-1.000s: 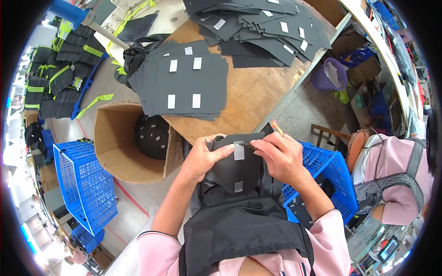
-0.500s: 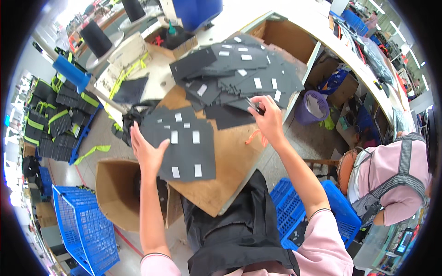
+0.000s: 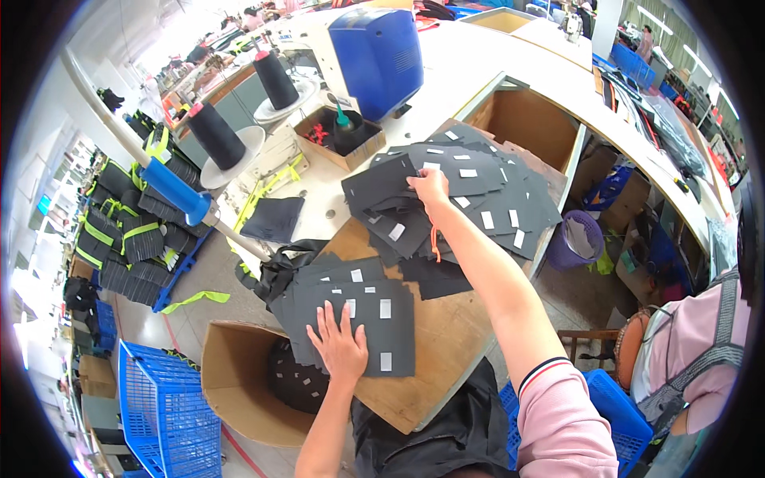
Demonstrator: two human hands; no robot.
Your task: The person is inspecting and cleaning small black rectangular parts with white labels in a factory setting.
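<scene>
My left hand (image 3: 340,346) lies with spread fingers on the nearer stack of dark grey panels (image 3: 398,333), which carry small white rectangular patches. Farther off, on the right, is a larger, untidy pile of similar panels (image 3: 486,179). My right hand (image 3: 430,187) reaches into that pile, fingertips pinched at the edge of a dark panel (image 3: 376,182) on its left side. An orange cord (image 3: 435,245) hangs below the right palm; whatever it is tied to is hidden in the hand. A brown board (image 3: 442,327) lies under both stacks.
Beyond the stacks stands a blue and white sewing machine (image 3: 378,60), with black thread cones (image 3: 215,137) to its left. An open cardboard box (image 3: 239,382) and a blue crate (image 3: 171,410) are at lower left. A purple bin (image 3: 578,239) and a co-worker (image 3: 685,350) are on the right.
My right hand has gone from holding small metal snips near the pile's front to pinching a panel farther in. My left hand has moved from the near stack's left edge onto its top.
</scene>
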